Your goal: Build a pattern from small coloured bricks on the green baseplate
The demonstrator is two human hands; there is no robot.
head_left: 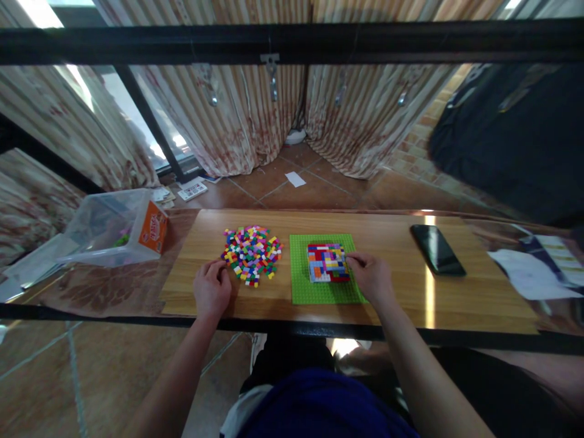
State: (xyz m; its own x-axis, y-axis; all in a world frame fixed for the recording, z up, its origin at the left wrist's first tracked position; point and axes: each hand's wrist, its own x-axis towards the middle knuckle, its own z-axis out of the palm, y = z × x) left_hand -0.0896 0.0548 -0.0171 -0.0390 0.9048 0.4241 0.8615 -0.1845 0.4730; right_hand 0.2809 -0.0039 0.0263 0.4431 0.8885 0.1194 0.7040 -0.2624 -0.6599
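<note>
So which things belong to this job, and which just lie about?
In the job:
- loose multicoloured plastic bricks
- flat green studded baseplate
- multicoloured brick build on it

Apparently lying about:
- black rectangular phone
- white paper at right
- white paper on floor

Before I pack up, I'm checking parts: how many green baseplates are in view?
1: the green baseplate lies on the wood-grain board, under the brick build, right of the loose brick pile. No other shows.

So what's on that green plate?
A build of coloured bricks, with the right hand at its right side. The part of the plate under the build is hidden.
</note>
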